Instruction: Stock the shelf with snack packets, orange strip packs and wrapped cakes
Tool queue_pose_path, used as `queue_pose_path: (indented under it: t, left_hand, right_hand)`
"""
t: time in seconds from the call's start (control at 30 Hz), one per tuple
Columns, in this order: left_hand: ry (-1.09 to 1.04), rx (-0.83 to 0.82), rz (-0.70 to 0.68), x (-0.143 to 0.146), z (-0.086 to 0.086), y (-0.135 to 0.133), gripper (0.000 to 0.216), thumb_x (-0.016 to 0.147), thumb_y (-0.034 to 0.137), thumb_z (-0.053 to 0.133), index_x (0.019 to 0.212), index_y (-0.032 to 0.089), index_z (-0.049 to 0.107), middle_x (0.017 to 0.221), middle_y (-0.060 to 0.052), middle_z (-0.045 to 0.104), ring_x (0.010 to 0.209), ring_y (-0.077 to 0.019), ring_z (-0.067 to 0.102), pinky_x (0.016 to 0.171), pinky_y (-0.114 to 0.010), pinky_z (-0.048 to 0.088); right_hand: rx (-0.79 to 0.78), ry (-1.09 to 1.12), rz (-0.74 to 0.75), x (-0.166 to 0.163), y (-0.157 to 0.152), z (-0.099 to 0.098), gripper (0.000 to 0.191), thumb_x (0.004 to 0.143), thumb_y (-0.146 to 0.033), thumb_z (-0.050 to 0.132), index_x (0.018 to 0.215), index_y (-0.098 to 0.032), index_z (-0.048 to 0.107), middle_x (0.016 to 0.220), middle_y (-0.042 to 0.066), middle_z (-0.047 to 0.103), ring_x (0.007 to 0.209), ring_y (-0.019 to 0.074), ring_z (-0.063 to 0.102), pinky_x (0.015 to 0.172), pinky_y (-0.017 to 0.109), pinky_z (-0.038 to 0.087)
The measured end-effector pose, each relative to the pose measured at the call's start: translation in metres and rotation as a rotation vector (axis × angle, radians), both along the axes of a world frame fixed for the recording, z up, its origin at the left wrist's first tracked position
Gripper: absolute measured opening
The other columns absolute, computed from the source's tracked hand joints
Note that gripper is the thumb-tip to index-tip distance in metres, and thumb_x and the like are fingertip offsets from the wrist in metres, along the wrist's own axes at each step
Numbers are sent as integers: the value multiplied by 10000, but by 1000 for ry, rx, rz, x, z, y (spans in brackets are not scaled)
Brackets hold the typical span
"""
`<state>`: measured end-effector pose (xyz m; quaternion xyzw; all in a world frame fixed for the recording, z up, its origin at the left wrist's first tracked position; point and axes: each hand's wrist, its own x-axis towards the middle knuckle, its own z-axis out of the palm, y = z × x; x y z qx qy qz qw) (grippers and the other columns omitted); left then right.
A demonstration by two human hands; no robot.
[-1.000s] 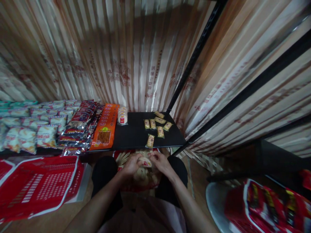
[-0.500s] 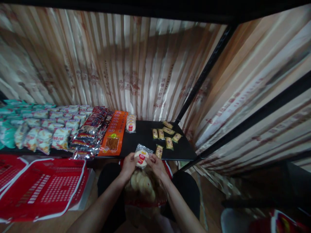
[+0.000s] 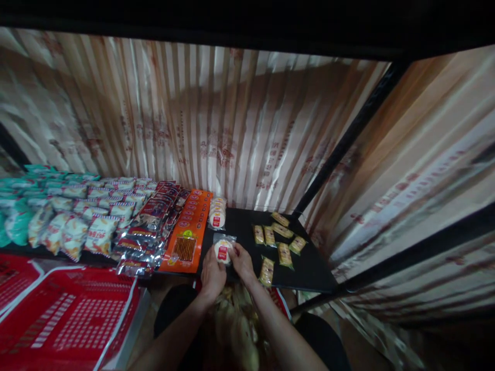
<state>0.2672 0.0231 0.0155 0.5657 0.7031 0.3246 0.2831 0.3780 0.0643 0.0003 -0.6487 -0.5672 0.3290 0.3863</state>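
Observation:
Between my two hands is a wrapped round white cracker (image 3: 221, 252) with a red and yellow label, in a clear packet. My left hand (image 3: 213, 273) grips its left edge, and my right hand (image 3: 243, 263) pinches the right edge. The packet is over the front part of the black shelf (image 3: 240, 226); whether it touches the surface I cannot tell. Just behind it lies an overlapping row of similar wrapped crackers (image 3: 217, 214). Small yellow-wrapped snacks (image 3: 285, 255) are scattered to the right of my right hand.
Left of the crackers are an orange snack bag (image 3: 189, 226), dark red packets (image 3: 152, 214), white puffy bags (image 3: 101, 234) and green bags (image 3: 17, 226). Red baskets (image 3: 77, 309) stand below at left. A black post (image 3: 348, 134) rises at the shelf's back right corner.
Both hands have moved forward with the wrapped cracker, from the shelf's front edge to over the shelf, nearer the row of crackers. The camera view has shifted slightly.

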Motion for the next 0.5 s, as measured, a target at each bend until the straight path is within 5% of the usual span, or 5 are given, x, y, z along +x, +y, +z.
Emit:
queue_pose_path:
  t: [0.5]
  left_hand:
    - [253, 78, -133, 2, -25, 46, 585, 760, 11, 342, 1339, 29, 418, 1457, -145, 348, 1385, -230, 216, 1153, -365, 216]
  right_hand:
    - [35, -63, -77, -20, 69, -22, 330, 774, -304, 493, 1020, -196, 683, 955, 54, 707, 842, 190, 647, 759, 276, 490]
